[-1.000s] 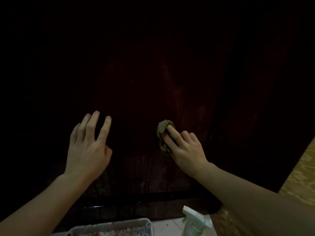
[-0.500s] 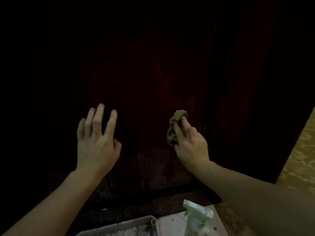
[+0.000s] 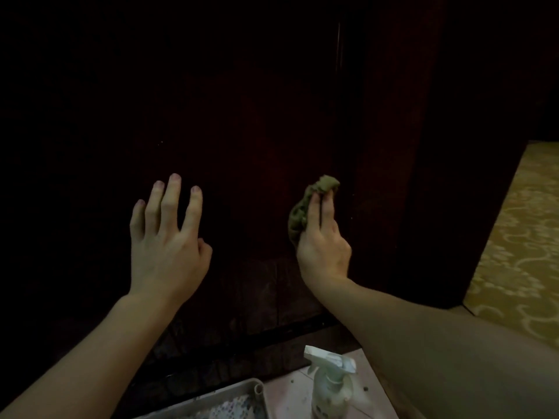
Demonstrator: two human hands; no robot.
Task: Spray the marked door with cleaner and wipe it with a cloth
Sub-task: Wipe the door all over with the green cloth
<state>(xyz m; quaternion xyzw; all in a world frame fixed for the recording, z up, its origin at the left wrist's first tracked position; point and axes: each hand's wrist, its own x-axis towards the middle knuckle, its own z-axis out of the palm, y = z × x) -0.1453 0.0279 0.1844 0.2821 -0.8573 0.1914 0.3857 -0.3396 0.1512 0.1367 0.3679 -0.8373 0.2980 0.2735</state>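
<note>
- We see a dark reddish-brown wooden door (image 3: 242, 146) filling most of the view, dimly lit; it serves as our landmark.
- Our left hand (image 3: 165, 240) is raised in front of the door's lower panel with its fingers (image 3: 171, 201) spread wide and straight, holding nothing. We cannot tell whether the fingertips touch the wood or sit just off it.
- Our right hand (image 3: 322, 243) is to the right of the left one, near the door's right edge, at much the same height.
- Its fingers are curled around a crumpled olive-green cloth (image 3: 302, 207), which bunches out above and to the left of the fingertips and appears pressed against the door surface.
- The lowest part of the door, below both hands, looks streaked and duller than the wood above.
- At the foot of the door, on pale floor tiles (image 3: 290, 385), a white spray bottle (image 3: 331, 385) stands upright, its trigger head pointing left, untouched by either hand.
- Just left of the bottle, also at the door's foot, is the corner of a grey plastic tray (image 3: 236, 391) with speckled contents we cannot identify.
- To the right of the door, a yellow floor (image 3: 514, 252) with a pale swirling pattern shows.
</note>
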